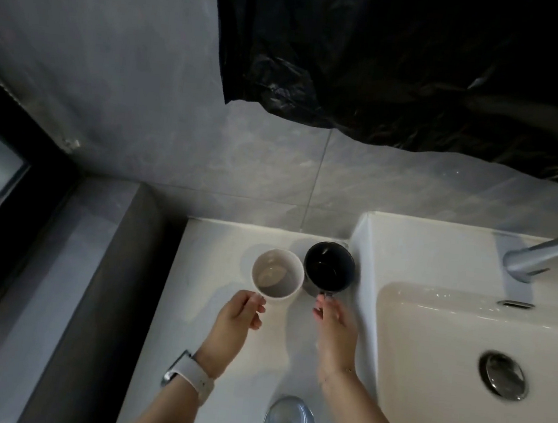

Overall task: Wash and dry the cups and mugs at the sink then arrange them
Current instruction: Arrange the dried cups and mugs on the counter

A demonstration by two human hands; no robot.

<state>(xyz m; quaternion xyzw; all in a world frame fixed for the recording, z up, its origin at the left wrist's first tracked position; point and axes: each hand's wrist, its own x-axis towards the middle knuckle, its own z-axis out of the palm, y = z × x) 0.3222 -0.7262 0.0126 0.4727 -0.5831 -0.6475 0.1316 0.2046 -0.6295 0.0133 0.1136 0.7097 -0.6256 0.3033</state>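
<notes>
**Two mugs at worktop back edge**

Left hand (239, 314) grips white mug (277, 276) at its near side. Right hand (336, 324) pinches black mug (329, 266) by its near rim. Mugs touching, black one just beside sink (369, 255) wall. Glass cup (290, 422) near front edge; bare worktop (202, 272) left.

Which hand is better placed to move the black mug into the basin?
The right hand: its fingertips are at the black mug, which stands right beside the basin. The left hand grips the white mug, farther away.
</notes>
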